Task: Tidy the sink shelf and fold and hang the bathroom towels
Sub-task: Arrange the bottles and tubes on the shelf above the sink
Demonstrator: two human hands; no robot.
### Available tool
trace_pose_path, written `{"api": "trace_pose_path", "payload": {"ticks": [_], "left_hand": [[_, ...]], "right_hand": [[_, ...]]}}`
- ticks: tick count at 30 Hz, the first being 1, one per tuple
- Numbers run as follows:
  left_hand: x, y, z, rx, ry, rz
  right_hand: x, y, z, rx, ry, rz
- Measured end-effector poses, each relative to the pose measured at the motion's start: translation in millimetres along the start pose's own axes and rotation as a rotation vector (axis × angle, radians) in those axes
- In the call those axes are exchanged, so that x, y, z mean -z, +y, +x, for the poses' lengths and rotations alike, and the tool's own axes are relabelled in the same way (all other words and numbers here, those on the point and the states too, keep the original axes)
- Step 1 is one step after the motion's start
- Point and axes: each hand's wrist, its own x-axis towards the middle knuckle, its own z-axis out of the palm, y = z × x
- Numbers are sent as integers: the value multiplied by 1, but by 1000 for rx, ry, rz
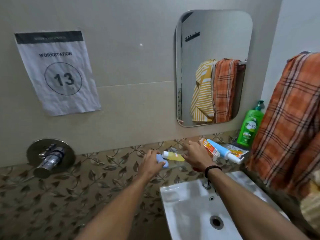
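Observation:
A small yellow tube [174, 156] with a white cap lies on the glass shelf above the sink. My left hand [152, 162] grips a light blue object [164, 161] at the shelf's left end. My right hand [194, 153] reaches over the shelf, fingers spread, touching the yellow tube's right end. To its right lie an orange-yellow pack [210, 149], a blue and white tube [223, 152] and a flat packet [238, 149]. A green pump bottle [250, 127] stands at the shelf's right end. An orange checked towel [290, 122] hangs at the right.
A white sink [190, 210] sits below the shelf, its tap hidden behind my right wrist. A mirror [213, 66] reflects a yellow striped towel and the orange one on a rail. A chrome wall tap [50, 156] and a paper sign [57, 71] are at the left.

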Motion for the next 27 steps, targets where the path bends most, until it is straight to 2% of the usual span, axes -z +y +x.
{"api": "trace_pose_path", "payload": {"ticks": [5, 15, 21, 27], "left_hand": [[-17, 8, -2, 58, -91, 17], [-38, -10, 4, 62, -84, -4], [-44, -29, 11, -32, -50, 46], [-43, -36, 22, -120, -66, 55]], "right_hand": [[-8, -7, 17, 30, -208, 14], [-24, -14, 46, 28, -472, 14], [-32, -6, 58, -23, -485, 149], [-30, 0, 62, 0, -427, 120]]}}
